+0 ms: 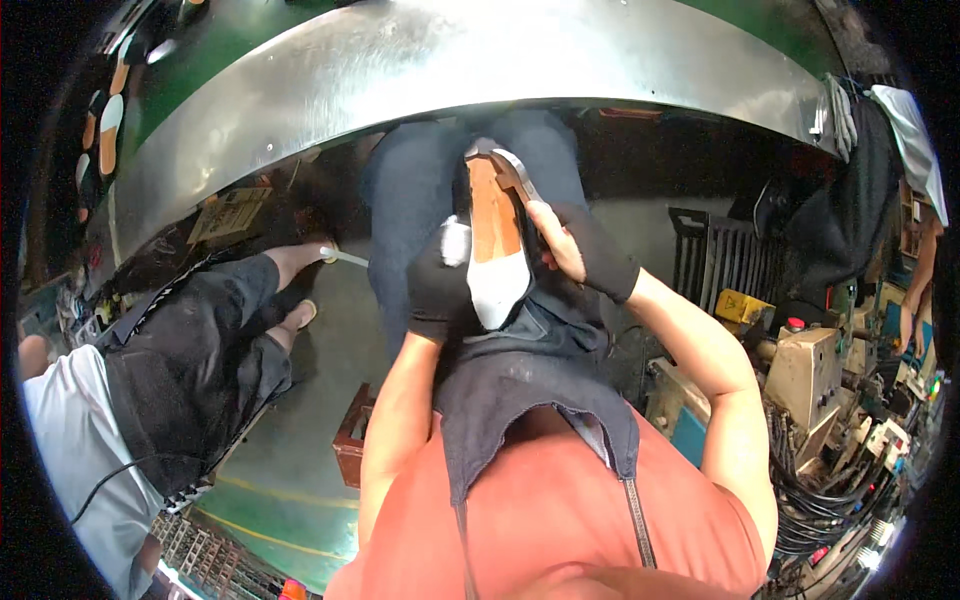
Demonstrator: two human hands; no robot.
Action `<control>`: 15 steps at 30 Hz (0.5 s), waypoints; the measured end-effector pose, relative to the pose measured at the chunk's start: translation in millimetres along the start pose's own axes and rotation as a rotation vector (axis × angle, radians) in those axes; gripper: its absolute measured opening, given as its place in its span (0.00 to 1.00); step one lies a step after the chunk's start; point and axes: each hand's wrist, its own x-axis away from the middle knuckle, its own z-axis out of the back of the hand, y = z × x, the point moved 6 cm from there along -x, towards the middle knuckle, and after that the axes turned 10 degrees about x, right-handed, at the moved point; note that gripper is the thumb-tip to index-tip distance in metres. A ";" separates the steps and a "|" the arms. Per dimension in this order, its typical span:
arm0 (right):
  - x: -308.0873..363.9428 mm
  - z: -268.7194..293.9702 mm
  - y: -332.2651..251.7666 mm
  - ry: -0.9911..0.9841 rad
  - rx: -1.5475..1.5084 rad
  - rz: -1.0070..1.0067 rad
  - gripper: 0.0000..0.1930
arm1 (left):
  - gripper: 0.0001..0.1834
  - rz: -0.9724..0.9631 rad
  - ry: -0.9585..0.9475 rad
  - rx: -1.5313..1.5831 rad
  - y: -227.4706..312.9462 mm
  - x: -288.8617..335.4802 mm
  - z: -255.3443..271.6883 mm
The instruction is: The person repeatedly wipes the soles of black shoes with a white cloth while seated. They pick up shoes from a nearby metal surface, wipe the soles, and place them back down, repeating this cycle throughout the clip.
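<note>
Over my lap is a shoe (pixel 496 225) with its underside up, a brown board along the sole and a smooth white pointed end toward me. My left hand (pixel 440 270), in a dark glove with white at a fingertip, grips the shoe along its left side. Beside the shoe's right edge, my right hand (pixel 590 250), in a black fingerless glove, is closed with the thumb stretched forward. From that thumb a curved, dark brown and grey piece (pixel 515 180) reaches over the brown board. Its kind, and whether it belongs to the shoe, I cannot make out.
A metal-edged bench (pixel 440 65) curves across in front of my knees, with soles (pixel 110 130) at its far left. A co-worker's black apron (pixel 180 370) shows on the left. To my right are a dark plastic crate (pixel 700 255) and a machine (pixel 805 370) with cables.
</note>
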 end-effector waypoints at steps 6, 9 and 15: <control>2.5 2.4 -9.0 -0.036 -0.006 -0.028 0.27 | 0.23 0.072 0.097 0.301 4.7 10.4 -4.9; -2.7 14.0 -3.8 0.113 0.019 0.335 0.27 | 0.30 -0.067 0.017 0.285 -6.5 26.6 -24.2; -0.8 35.0 -39.4 -0.409 0.871 0.445 0.21 | 0.31 -0.090 -0.170 0.083 21.7 34.6 -23.1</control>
